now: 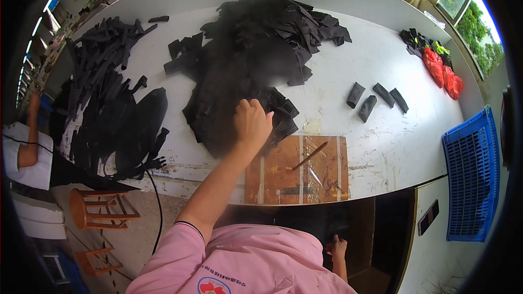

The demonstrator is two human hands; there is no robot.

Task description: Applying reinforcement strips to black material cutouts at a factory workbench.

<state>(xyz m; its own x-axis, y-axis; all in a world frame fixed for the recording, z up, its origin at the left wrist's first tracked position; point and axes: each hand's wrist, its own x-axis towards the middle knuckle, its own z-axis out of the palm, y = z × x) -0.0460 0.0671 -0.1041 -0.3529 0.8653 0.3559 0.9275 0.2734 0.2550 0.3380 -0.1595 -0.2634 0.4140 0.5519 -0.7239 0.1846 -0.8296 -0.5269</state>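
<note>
My left hand (253,123) reaches over the near part of a large heap of black fabric pieces (218,84). Its fingers are curled in against the cloth, and whatever lies between them is hidden. Below the table's front edge, beside my body, is my right hand (338,246), closed; what it grips cannot be made out against the dark. Just right of the heap, a brown board (272,177) with strips of tape lies at the table edge. A thin pointed brown stick (310,156) rests across it.
Several rolled black fabric pieces (356,95) lie on the right. At left are black strips (103,49) and dark gloves (147,114). Red plastic bags (434,67) sit far right, near a blue crate (473,177) and phone (428,218). Another person's arm (31,130) and a stool (79,209) are left.
</note>
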